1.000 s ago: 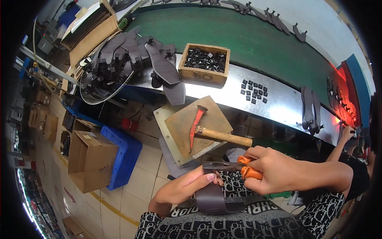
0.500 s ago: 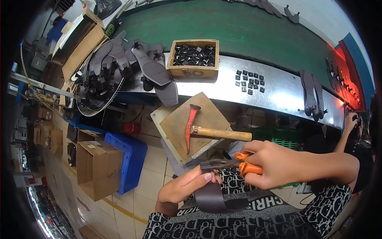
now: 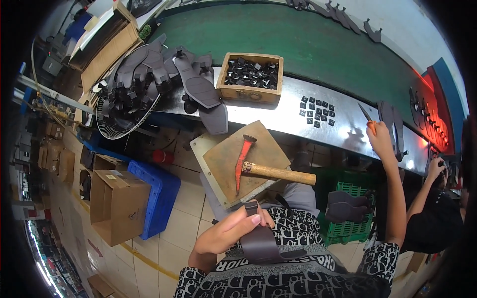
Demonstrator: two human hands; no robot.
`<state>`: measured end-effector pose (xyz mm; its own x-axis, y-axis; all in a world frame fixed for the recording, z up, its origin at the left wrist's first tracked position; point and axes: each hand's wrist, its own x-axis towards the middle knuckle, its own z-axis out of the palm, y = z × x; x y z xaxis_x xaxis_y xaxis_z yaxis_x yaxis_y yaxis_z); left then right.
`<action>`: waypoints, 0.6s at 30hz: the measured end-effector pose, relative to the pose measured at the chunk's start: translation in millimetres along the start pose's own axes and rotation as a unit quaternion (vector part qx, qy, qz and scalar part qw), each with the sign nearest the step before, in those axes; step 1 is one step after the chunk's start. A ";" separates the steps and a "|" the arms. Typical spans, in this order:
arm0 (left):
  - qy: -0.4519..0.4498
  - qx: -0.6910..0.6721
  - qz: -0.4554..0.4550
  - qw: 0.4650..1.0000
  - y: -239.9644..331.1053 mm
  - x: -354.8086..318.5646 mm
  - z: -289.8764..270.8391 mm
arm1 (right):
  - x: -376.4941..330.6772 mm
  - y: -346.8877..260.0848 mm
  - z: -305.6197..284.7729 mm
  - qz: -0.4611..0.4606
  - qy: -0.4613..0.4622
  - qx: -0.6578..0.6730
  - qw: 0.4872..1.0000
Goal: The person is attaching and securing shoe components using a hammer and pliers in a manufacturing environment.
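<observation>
Close to my body, my left hand [image 3: 226, 232] is closed around a dark brown shoe sole [image 3: 262, 244], its small heel block [image 3: 252, 208] pointing up by my thumb. My right hand [image 3: 381, 141] is stretched out to the right over the metal bench [image 3: 283, 123], gripping orange-handled pliers [image 3: 366, 115] with the jaws pointing away from me. A red-headed hammer [image 3: 278, 172] with a wooden handle lies across a tan board [image 3: 223, 161] in front of me. Small black heel tips [image 3: 318, 111] stand in rows on the bench, left of the pliers.
A wooden box [image 3: 248, 93] of loose black pieces sits on the bench beside heaped soles [image 3: 194, 84] and a wire basket [image 3: 112, 130]. Beyond runs a green conveyor belt [image 3: 318, 54]. Low right, a green crate [image 3: 343, 233] holds soles; another person's hand [image 3: 436, 169] is at far right.
My right hand has carried the pliers from the heel in my left hand out to the bench at right. My left hand still holds the sole. The view has shifted slightly.
</observation>
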<state>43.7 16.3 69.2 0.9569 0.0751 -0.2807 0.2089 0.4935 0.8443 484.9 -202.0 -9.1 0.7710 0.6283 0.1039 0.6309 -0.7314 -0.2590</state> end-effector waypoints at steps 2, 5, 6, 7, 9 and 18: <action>-0.006 -0.003 0.014 1.000 -3.5 0.7 -1.4 | 4.6 19.4 21.7 -0.001 0.000 -0.024 1.000; -0.030 -0.012 0.002 0.999 -2.4 0.0 -2.0 | -0.7 34.0 31.7 0.006 -0.006 -0.062 0.998; -0.042 -0.007 0.003 0.999 -1.2 -0.7 -1.5 | -4.5 16.8 25.1 -0.001 -0.003 0.033 0.999; -0.054 -0.001 0.005 0.999 -1.6 1.0 -0.4 | -9.7 -0.9 18.1 -0.008 -0.001 0.128 0.992; -0.064 0.001 0.012 0.998 -2.8 3.7 3.3 | -38.5 -54.6 -6.0 -0.009 -0.044 0.331 0.943; -0.106 0.067 -0.023 0.992 -3.0 9.3 11.2 | -87.5 -188.3 -97.3 -0.390 -0.362 0.257 0.807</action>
<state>54.2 5.8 69.2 0.9635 -0.1359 -0.2307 0.2654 0.3714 0.8898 307.1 -145.0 124.0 -0.2134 0.9704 -0.1126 0.6367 0.0507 -0.7694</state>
